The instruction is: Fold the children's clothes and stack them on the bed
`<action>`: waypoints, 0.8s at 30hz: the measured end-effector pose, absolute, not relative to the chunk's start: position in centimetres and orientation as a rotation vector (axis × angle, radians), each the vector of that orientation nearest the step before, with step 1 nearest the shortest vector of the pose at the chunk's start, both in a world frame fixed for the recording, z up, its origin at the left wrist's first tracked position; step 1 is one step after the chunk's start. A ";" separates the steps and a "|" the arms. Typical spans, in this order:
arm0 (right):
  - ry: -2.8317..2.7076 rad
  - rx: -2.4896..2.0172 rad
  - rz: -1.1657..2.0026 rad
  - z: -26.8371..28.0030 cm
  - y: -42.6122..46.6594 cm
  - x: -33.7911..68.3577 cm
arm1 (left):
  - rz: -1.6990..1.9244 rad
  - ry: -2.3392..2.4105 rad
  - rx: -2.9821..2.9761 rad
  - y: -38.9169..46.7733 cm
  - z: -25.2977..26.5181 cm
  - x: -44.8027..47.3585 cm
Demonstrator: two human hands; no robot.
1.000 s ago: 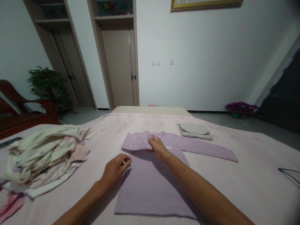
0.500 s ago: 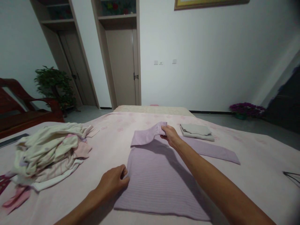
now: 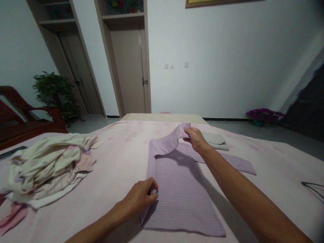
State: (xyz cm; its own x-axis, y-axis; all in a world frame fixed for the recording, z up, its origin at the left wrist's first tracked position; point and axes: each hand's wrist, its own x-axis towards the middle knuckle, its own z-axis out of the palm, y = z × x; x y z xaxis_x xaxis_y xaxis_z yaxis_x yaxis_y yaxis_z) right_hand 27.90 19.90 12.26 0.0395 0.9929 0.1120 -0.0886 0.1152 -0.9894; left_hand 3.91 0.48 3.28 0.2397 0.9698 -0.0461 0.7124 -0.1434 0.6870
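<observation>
A lilac ribbed sweater [image 3: 182, 192] lies flat on the pink bed sheet [image 3: 121, 158] in front of me. My right hand [image 3: 194, 137] grips the sweater's left sleeve and holds it lifted over the chest part. My left hand [image 3: 141, 197] pinches the sweater's left side edge, which is folded inward over the body. The other sleeve [image 3: 235, 163] stretches out flat to the right.
A heap of cream and pink clothes [image 3: 48, 165] sits at the left. A folded grey garment [image 3: 215, 140] lies beyond the sweater. A dark wire hanger [image 3: 314, 187] rests at the right edge. A red wooden chair [image 3: 22, 118] and a potted plant [image 3: 54, 94] stand left.
My right hand has carried the left sleeve up and to the right across the sweater. My left hand moved right, folding the left side edge inward.
</observation>
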 end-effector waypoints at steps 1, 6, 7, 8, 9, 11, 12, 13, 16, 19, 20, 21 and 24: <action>-1.179 -1.083 1.142 12.3 19.8 28.2 | 0.542 1.491 1.885 0.8 3.0 4.0; -1.275 -1.118 1.110 12.0 19.5 28.7 | 0.720 1.383 1.528 4.5 2.0 2.8; -1.323 -1.120 1.075 12.0 19.4 28.7 | 0.822 1.395 1.479 5.6 2.0 2.5; -1.383 -1.114 1.034 12.0 19.3 28.7 | 0.929 1.393 1.421 6.8 2.0 2.3; -1.450 -1.099 0.986 12.1 19.1 28.6 | 1.020 1.377 1.354 7.9 2.0 2.1; -1.613 -1.047 0.866 12.4 18.2 28.3 | 1.129 1.335 1.232 9.9 2.2 2.2; -1.707 -1.023 0.789 12.5 17.4 28.0 | 1.151 1.320 1.192 10.8 2.2 2.3; -1.814 -0.996 0.706 12.6 16.5 27.8 | 1.158 1.313 1.168 11.6 2.3 2.5; -2.163 -0.895 0.467 12.0 13.1 26.7 | 1.132 1.321 1.124 13.7 2.4 3.0; -2.475 -0.786 0.315 10.1 9.6 25.3 | 1.068 1.359 1.112 15.6 2.3 3.1; -2.585 -0.758 0.250 9.2 8.6 24.9 | 1.045 1.375 1.117 16.2 2.2 3.1; -2.671 -0.743 0.182 8.3 7.7 24.5 | 1.023 1.394 1.125 16.8 2.1 3.0; -2.837 -0.699 0.042 6.1 5.8 23.5 | 0.964 1.487 1.165 18.6 1.7 2.9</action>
